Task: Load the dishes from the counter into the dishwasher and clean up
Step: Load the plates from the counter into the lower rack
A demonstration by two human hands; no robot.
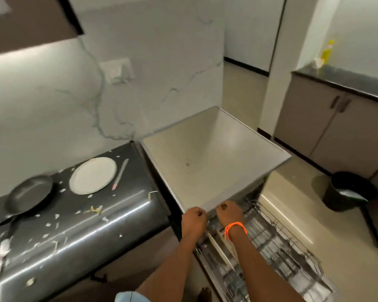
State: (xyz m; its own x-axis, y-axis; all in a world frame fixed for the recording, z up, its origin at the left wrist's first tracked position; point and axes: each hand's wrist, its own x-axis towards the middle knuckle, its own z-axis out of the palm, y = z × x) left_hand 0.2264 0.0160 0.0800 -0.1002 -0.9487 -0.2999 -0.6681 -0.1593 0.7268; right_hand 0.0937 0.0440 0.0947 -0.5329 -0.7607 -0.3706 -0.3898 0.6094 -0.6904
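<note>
steel dishwasher lid (pixel 214 158), both hands gripping

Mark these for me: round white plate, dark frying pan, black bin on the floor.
round white plate (pixel 93 175), head view, centre of its face.
dark frying pan (pixel 30 193), head view, inside of its bowl.
black bin (pixel 336 192), head view, its outer wall.
</note>
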